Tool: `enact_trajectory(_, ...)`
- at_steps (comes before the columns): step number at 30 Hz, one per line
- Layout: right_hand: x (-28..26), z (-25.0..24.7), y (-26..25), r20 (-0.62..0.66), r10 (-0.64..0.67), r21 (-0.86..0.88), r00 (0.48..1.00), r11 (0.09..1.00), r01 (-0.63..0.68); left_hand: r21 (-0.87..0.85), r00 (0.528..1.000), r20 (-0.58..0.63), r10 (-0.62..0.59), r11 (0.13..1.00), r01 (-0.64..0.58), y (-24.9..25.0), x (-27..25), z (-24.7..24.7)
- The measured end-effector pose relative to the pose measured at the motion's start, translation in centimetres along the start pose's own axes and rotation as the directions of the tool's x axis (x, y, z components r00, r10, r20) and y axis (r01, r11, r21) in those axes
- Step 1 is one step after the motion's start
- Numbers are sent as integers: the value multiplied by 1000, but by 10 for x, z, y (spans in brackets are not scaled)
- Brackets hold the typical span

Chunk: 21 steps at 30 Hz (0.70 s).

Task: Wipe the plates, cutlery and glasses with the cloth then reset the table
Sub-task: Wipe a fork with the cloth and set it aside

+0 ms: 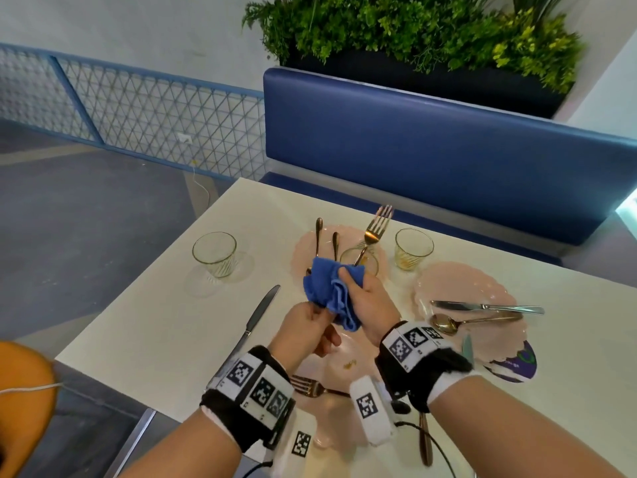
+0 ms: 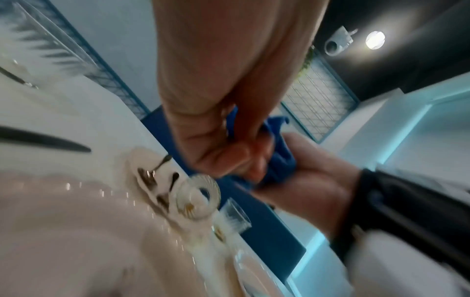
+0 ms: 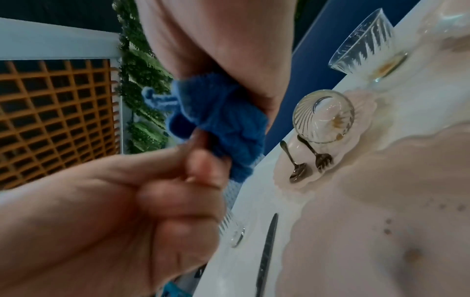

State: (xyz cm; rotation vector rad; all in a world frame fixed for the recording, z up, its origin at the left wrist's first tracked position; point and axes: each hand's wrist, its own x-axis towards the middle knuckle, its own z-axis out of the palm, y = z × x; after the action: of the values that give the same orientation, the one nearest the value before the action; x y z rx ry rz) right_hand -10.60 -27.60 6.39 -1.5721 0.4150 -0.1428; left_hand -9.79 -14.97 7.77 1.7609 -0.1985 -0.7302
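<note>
Evidently little is done yet: both hands hold the blue cloth point(image 1: 332, 293) bunched in the air above the near plate point(image 1: 348, 370), the left hand point(image 1: 308, 331) pinching its lower edge, the right hand point(image 1: 370, 305) gripping its top. That plate shows crumbs, and the glass point(image 1: 413, 249) beyond it, to the right, holds yellowish residue. Knives, forks and spoons lie scattered around it on the worktop point(image 1: 155, 326); wiping and resetting seem wholly ahead.
</note>
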Motion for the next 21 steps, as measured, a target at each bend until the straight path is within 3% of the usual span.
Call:
enact_trajectory(2,-3,-3,-1,24,-60,-152,998,986,63,56,996,-93,-15,998,21,9,7,-16)
enact_trajectory(4,-7,-6,2,125,-87,-260,988,958,117,-52,986,-165,-19,999,10,15,14,-35)
enact_trajectory(6,-13,0,4,248,-82,-318,965,934,161,-127,996,-88,7,992,-19,22,13,-40)
enact_trajectory(8,-16,11,9,325,-52,-329,944,930,165,-202,999,-38,-3,979,-5,18,12,-32)
enact_trajectory(13,-27,22,23,392,42,-488,919,856,169,-333,966,-217,-139,941,60,-9,19,-29)
enact_trajectory(17,-35,4,15,471,188,-610,862,775,164,-436,952,-255,-168,899,42,-19,26,-49)
enact_trajectory(19,-35,-14,13,495,294,-645,818,754,120,-342,942,-310,-129,940,16,-28,32,-72)
enact_trajectory(21,-37,-31,10,425,325,-525,845,849,-63,-126,937,-332,-105,990,67,-46,37,-99)
